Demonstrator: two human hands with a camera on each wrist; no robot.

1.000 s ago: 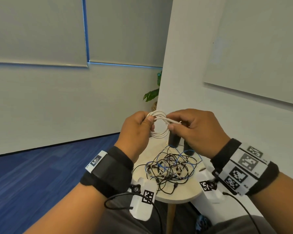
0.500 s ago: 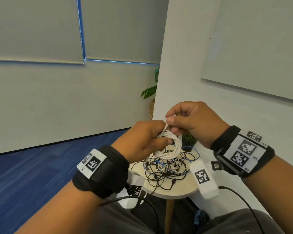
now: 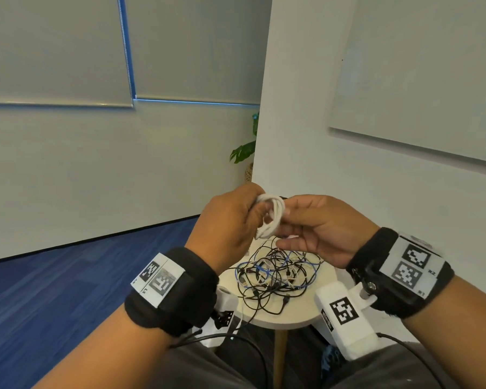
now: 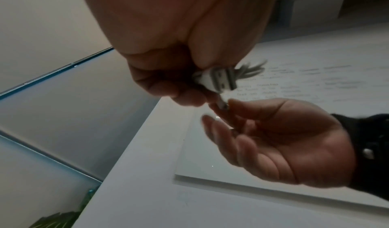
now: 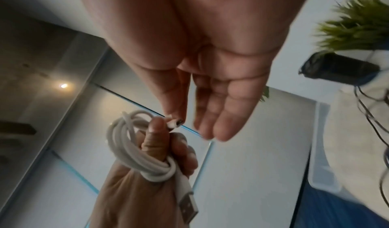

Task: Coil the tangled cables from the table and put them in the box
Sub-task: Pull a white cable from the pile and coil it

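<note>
A white cable [image 3: 274,217], wound into a small coil, is gripped in my left hand [image 3: 253,217] above the table. In the right wrist view the left thumb lies across the coil [image 5: 126,145] and the USB plug [image 5: 188,206] hangs below the fist. My right hand [image 3: 281,226] is beside the coil with its palm turned up and fingers straight. Its thumb tip touches the cable's small end connector [image 5: 174,123]. A tangle of black, blue and white cables [image 3: 278,273] lies on the round cream table [image 3: 292,318] beneath both hands.
A white wall with a whiteboard [image 3: 418,80] stands close behind the table on the right. A small plant in a black pot [image 5: 341,68] sits on the table. What looks like a clear plastic box rim [image 5: 322,148] shows beside the table. Blue floor [image 3: 54,276] lies to the left.
My right hand pinched the cable end above the coil; now it has dropped beside the coil, opened and turned palm up. My left hand has raised the coil slightly.
</note>
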